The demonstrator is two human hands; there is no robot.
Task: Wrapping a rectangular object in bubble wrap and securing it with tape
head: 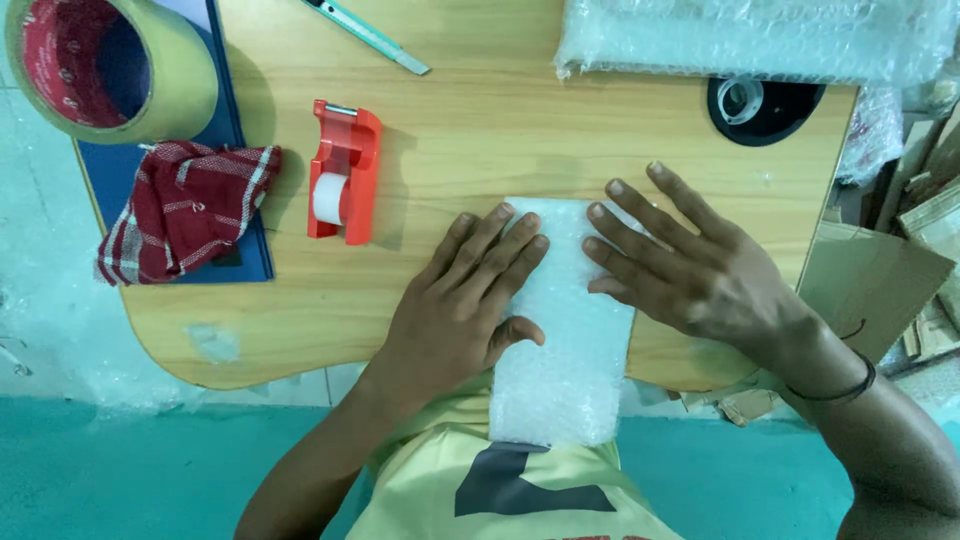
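A strip of white bubble wrap lies on the wooden table and hangs over its near edge toward my body. My left hand lies flat on the strip's left side, fingers spread, thumb across the wrap. My right hand presses flat on the strip's upper right corner, its fingers partly on the wood. Neither hand grips anything.
A red tape dispenser stands left of my hands. Further left are a red checked cloth on a blue board, a big roll of tape, and a green cutter. A bubble wrap roll and a black round object are at the back right. Cardboard sits to the right.
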